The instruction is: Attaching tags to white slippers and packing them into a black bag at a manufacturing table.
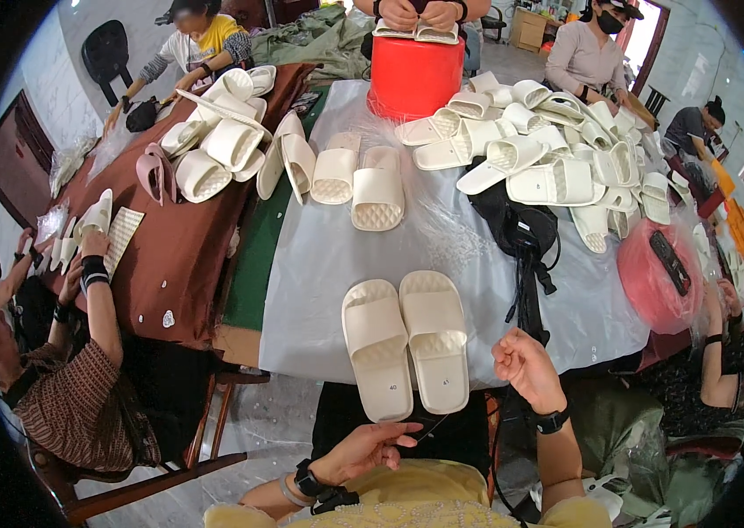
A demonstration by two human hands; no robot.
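A pair of cream slide slippers lies side by side at the table's near edge, soles down: the left slipper (375, 339) and the right slipper (435, 334), with heels toward me. My left hand (372, 452) is just below the left slipper's heel, index finger stretched out and the others loosely bent, apart from the slipper. To the right of the pair, my right hand (526, 365) is raised with fingers curled in toward the thumb. Whatever it may hold is too small to make out. A thin dark line (431, 429) shows near my left fingertips; its kind is unclear.
Another slipper pair (378, 198) lies farther up the plastic-covered table (302, 299). A large slipper heap (557, 150), black bag (517, 220), red stool (416, 75) and round pink plastic-wrapped bundle (658, 277) surround it. Several co-workers sit around; a brown-covered table (161, 273) stands left.
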